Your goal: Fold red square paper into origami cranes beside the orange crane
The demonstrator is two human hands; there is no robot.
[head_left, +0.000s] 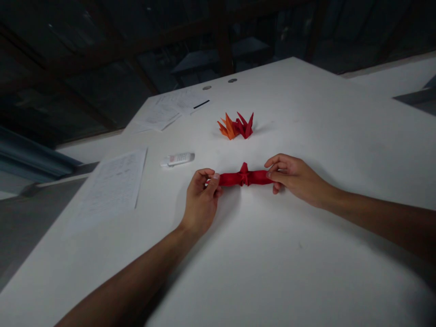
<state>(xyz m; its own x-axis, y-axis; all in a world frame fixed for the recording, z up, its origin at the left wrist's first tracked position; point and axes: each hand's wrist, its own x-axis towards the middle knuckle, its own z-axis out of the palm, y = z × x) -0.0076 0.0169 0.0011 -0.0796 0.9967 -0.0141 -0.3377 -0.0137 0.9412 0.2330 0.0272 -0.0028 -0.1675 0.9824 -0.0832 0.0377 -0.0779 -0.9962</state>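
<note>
a: what lies at the centre of the frame?

b: the crane (244, 178), of red folded paper, its wings stretched out to left and right and a folded point upright at its middle.

a: how are the hands placed?

b: the left hand (200, 197) grips the left wing between thumb and fingers; the right hand (298, 176) pinches the tip of the right wing, its remaining fingers loosely curled.

a: is a container shown?

b: one, the tube (177, 159), white, lying on its side left of centre, apart from the left hand. its wall hides the contents, so how full it is cannot be told; its print is too small to read.

a: and at upper centre?

b: an orange crane (228, 129) and a second red crane (245, 127), side by side, points upward, overlapping in this view.

a: the remaining parts?

b: a sheet (116, 181) at left, overlapping papers (160, 109) at upper left, and two discs (206, 87) near the far edge of the white table (289, 263); dark panes (102, 91) across the top.
</note>
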